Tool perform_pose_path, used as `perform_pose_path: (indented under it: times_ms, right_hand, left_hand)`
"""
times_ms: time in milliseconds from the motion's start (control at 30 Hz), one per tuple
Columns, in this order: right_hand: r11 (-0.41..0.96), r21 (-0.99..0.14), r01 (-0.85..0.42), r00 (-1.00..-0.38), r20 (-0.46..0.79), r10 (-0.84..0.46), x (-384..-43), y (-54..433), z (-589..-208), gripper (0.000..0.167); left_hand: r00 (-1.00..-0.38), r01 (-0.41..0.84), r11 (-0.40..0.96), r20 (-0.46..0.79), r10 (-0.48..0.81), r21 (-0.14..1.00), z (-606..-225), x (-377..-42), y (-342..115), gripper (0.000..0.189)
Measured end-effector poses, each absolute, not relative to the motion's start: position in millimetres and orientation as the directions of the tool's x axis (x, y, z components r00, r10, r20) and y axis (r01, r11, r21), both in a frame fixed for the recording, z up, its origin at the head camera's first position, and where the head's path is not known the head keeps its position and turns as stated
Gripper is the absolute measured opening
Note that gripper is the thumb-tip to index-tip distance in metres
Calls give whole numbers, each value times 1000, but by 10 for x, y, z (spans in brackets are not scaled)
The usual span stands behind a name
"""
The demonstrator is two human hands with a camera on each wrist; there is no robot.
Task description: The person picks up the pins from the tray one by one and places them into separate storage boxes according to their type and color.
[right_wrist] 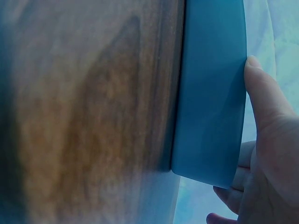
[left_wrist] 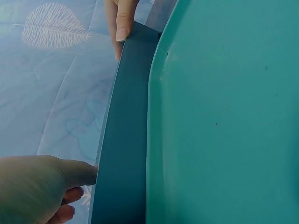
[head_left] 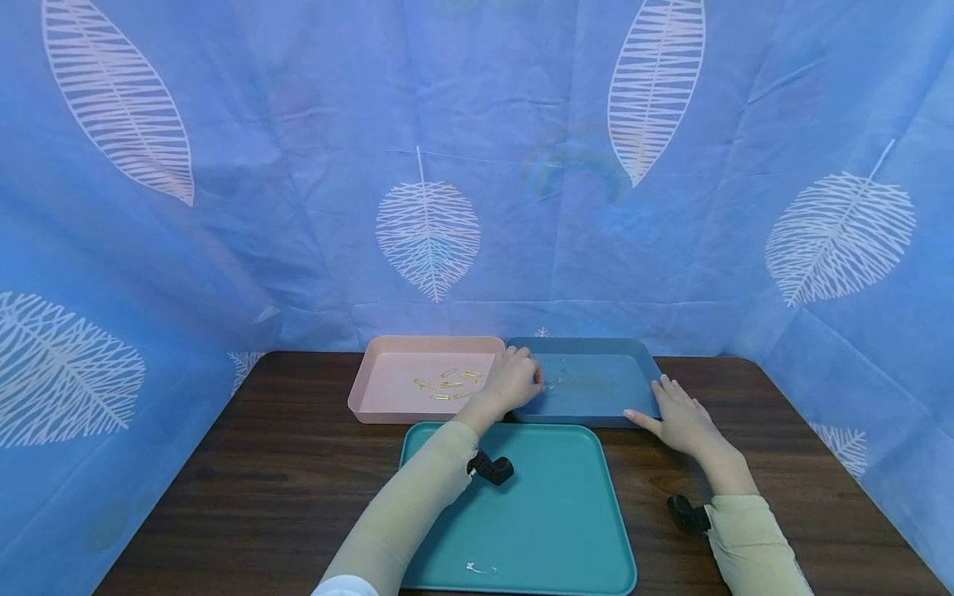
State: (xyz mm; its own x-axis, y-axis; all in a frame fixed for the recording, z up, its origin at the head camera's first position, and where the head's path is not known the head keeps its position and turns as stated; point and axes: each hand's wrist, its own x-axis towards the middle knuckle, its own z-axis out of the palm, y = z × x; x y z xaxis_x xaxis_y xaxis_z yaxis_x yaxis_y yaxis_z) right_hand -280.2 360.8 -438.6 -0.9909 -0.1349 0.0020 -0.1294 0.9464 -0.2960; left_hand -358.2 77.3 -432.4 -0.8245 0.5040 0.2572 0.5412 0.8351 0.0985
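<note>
My left hand (head_left: 513, 381) reaches over the left side of the blue tray (head_left: 611, 420), fingers bent downward beside a few thin silver pieces (head_left: 551, 385). I cannot tell whether its fingertips pinch one; the tray's wall hides them in the left wrist view. At the blue tray's right front corner rests my right hand (head_left: 684, 420), fingers spread along the side and thumb (right_wrist: 254, 65) at the front rim. Several small gold pieces like safety pins (head_left: 450, 384) lie in the pink tray (head_left: 425, 412). One silver pin-like piece (head_left: 480, 569) lies on the teal tray.
Closest to me is the large teal tray (head_left: 551, 513), under my left forearm. The pink and blue trays stand side by side behind it on the dark wooden table (head_left: 298, 463). A blue leaf-print cloth (head_left: 507, 248) hangs behind the table and along both sides.
</note>
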Motion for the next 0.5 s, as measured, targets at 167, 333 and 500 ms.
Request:
perform_pose_path:
  times_ms: [167, 333, 500]
  right_hand:
    - [947, -294, -130, -991, 5, -135, -2801, 3610, -4373, 97]
    - [948, -291, -133, -991, 8, -136, -2800, 3611, -4376, 97]
    - [949, -288, -132, -991, 13, -134, -2797, 3606, -4389, 96]
  left_hand:
    - [-829, 540, 833, 249, 501, 119, -4332, -3585, 779, 13]
    - [-833, 536, 834, 241, 497, 134, -4343, -3587, 786, 14]
    - [-834, 537, 832, 238, 498, 138, -4349, -3586, 785, 12]
